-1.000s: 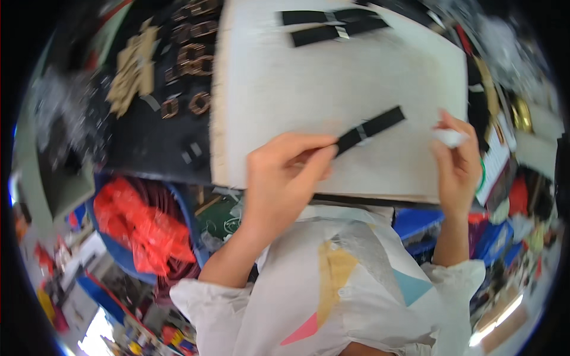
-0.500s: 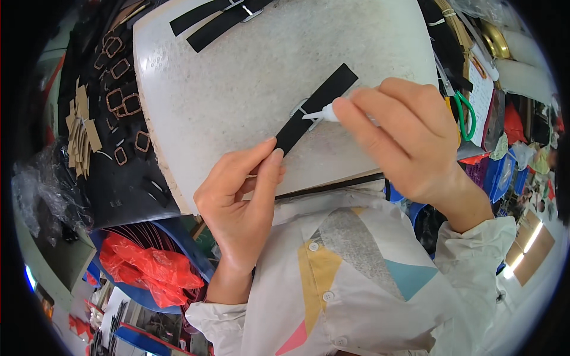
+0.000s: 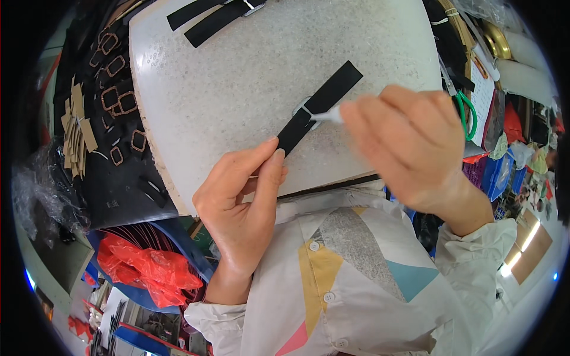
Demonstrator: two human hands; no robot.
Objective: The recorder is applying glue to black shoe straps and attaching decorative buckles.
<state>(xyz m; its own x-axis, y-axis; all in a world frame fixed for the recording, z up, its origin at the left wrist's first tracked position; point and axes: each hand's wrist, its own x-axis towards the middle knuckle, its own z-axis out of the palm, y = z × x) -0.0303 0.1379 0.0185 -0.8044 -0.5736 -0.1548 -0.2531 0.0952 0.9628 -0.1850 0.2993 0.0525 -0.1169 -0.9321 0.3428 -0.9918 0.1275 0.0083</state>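
Note:
A black strap (image 3: 337,87) with a metal buckle (image 3: 301,107) around its middle lies slantwise over the white board (image 3: 225,89). Its near end is pinched between the thumb and forefinger of my left hand (image 3: 240,190). My right hand (image 3: 409,148), smeared by motion, grips a small white bottle with a narrow nozzle (image 3: 328,115). The nozzle's tip is at the strap, just beside the buckle's bar; whether it touches I cannot tell. Farther off on the board lie more black straps (image 3: 219,26) with metal buckles.
Left of the board, several glittering rectangular frames (image 3: 126,102) and a bundle of brown card strips (image 3: 76,130) lie on a black surface. Green-handled scissors (image 3: 467,115) sit at the right edge. A blue bin holding a red plastic bag (image 3: 148,270) stands below left.
The bottle and my right hand have shifted slightly right and down, drawing the nozzle a little away along the strap. My left hand keeps its pinch.

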